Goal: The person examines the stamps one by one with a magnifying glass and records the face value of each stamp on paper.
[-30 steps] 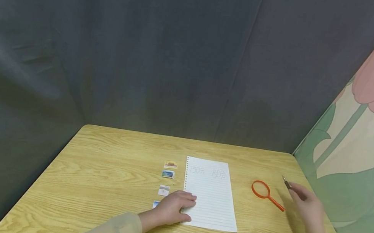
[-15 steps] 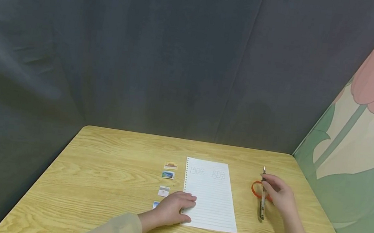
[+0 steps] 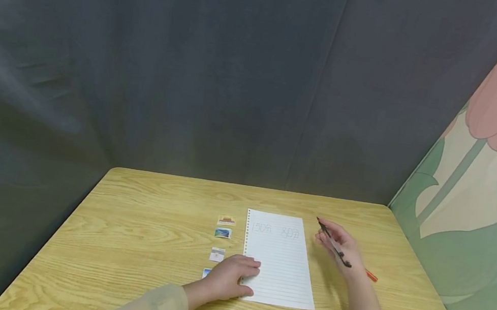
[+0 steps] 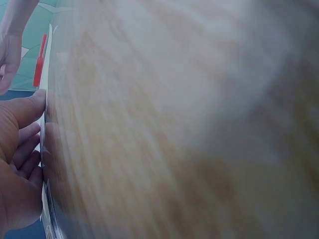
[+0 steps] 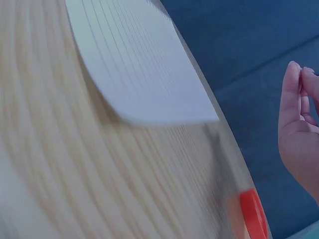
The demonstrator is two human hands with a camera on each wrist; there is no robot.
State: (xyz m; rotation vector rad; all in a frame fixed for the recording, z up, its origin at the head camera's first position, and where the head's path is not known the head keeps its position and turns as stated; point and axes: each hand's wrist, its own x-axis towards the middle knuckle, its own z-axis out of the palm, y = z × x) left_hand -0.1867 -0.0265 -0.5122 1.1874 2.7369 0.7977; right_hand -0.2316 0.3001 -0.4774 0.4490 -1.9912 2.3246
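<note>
A dark pen (image 3: pixel 334 245) is pinched between thumb and fingers of my right hand (image 3: pixel 343 247), raised above the table just right of a lined sheet (image 3: pixel 282 266). Its tip points away and to the left. Near the top of the sheet are handwritten marks reading like "150" and "80", each followed by a character. On the sheet's lower left edge my left hand (image 3: pixel 231 277) rests with its fingers extended. Behind the right hand, a red magnifying glass (image 3: pixel 371 275) shows only its handle end in the head view.
Several small stamps stand in a column left of the sheet, among them a yellowish stamp (image 3: pixel 226 220) and a blue-green stamp (image 3: pixel 223 232). The left hand partly covers the lowest one. A dark curtain (image 3: pixel 218 95) hangs behind the wooden table (image 3: pixel 137 244).
My right hand has moved left with the pen, from right of the magnifying glass to beside the sheet. The pen has turned in the fingers. The left hand has stayed put.
</note>
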